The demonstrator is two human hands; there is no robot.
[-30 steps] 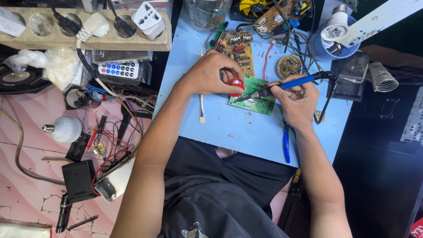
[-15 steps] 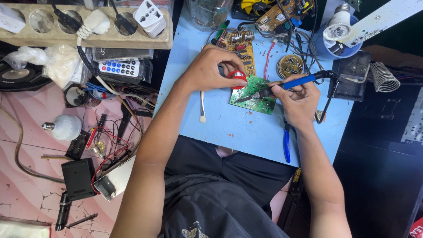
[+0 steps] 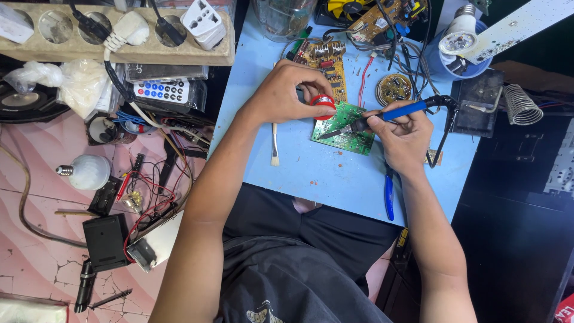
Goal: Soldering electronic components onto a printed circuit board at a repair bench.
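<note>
Light blue counter [image 3: 311,173] seen from above, crowded along its far edge with loose circuit boards and wiring; pink tiled floor [image 3: 36,239] to the left, strewn with cables, a white bulb [image 3: 86,171] and a black box [image 3: 106,241]. Green circuit board [image 3: 345,127] lying flat near the middle of the counter, between the two hands. Left hand [image 3: 287,93] curled over the board's left end, fingers [image 3: 311,81] bent and closed on a red spool [image 3: 323,103] held just at the board's upper left corner. Right hand [image 3: 406,134] wrapped in a pen grip round the blue-handled soldering iron [image 3: 382,116], fingers pressed together on the handle, metal tip slanting down to the left and resting on or just above the board; actual contact not discernible. Black cord running from the iron's rear end up and then down past the right wrist. Small brush [image 3: 274,143] lying on the counter just left of the board, beneath the left wrist. Blue-handled pliers [image 3: 389,194] near the counter's front edge, below the right hand. Brown circuit board [image 3: 327,60] and round board [image 3: 394,90] just beyond the hands. Coiled iron stand [image 3: 521,103] at far right; beige power strip [image 3: 119,36] and white remote control [image 3: 160,91] at upper left.
</note>
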